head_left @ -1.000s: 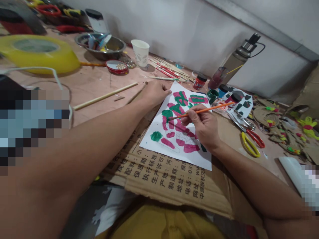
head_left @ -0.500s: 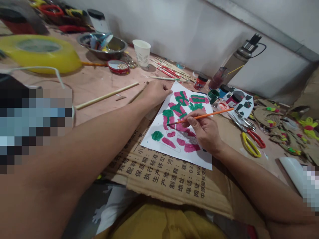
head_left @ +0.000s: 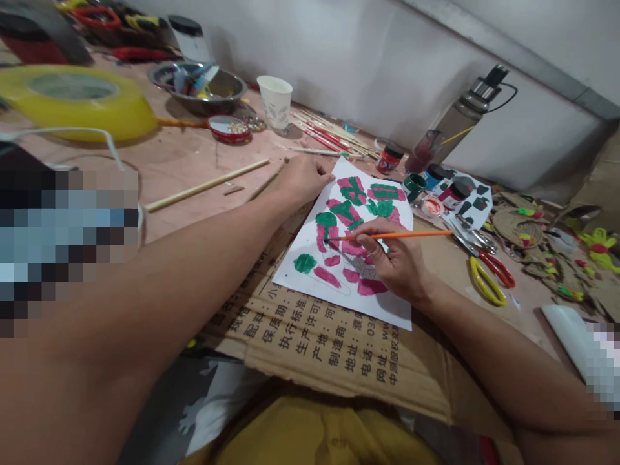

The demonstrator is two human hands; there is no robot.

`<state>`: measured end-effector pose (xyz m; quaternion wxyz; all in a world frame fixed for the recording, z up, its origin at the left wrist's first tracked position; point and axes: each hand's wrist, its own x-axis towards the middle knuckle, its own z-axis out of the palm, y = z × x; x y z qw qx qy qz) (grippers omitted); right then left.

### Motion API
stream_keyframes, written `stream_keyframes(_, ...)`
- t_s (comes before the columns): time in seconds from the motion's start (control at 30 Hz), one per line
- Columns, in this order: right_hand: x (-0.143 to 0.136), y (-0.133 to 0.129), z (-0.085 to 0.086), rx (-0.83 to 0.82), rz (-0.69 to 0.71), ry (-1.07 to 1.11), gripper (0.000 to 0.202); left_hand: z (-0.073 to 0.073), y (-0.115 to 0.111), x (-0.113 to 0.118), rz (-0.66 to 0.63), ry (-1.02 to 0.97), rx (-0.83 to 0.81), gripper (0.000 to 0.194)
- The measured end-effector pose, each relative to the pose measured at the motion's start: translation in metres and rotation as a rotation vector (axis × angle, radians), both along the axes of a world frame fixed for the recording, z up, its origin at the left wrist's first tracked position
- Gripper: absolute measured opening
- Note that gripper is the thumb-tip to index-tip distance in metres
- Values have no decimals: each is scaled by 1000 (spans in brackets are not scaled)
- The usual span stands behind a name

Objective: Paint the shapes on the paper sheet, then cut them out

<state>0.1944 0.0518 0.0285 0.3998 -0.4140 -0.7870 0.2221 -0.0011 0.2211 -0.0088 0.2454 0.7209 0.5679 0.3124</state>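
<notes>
A white sheet of paper [head_left: 298,284] with magenta and green painted patches and pencil outlines lies on a flattened cardboard piece [head_left: 426,368]. My right hand [head_left: 400,258] grips a thin orange-handled paintbrush [head_left: 411,235], its dark bristles touching a magenta patch left of the sheet's middle. The side of that hand rests over the lower right drawing and hides part of it. At the sheet's upper left edge, my left hand [head_left: 307,177] is closed with thumb and fingers on the paper.
Beyond the sheet are an open green paint jar [head_left: 415,186], a red paint jar [head_left: 389,158] and a tilted bottle [head_left: 455,123]. Scissors [head_left: 487,274] lie at right. A paper cup [head_left: 276,102], metal bowl [head_left: 198,87], wooden stick [head_left: 208,186] and yellow tape roll [head_left: 130,113] stand or lie leftward.
The brush's handle end has swung down toward me, so the brush lies nearly level. Its tip has shifted slightly, with green now showing on the magenta patch there. My left hand stays put.
</notes>
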Motion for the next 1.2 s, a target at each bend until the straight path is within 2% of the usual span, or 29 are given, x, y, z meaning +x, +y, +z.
stream_keyframes(0.27,1,1,2,1,-17,-8,33,2,-2,0,13,-34,-35,15)
stream_keyframes(0.43,5,4,-4,53,63,-53,32,3,-3,0,6,-44,-15,17)
stream_keyframes(0.67,14,7,-6,220,221,-114,18,-2,3,0,-9,-34,1,17)
stream_keyframes(0.97,12,8,-5,246,163,-133,18,-2,1,0,-9,-89,9,16)
stream_keyframes(1.2,12,6,-5,216,152,-111,16,-2,1,1,-1,-57,15,15)
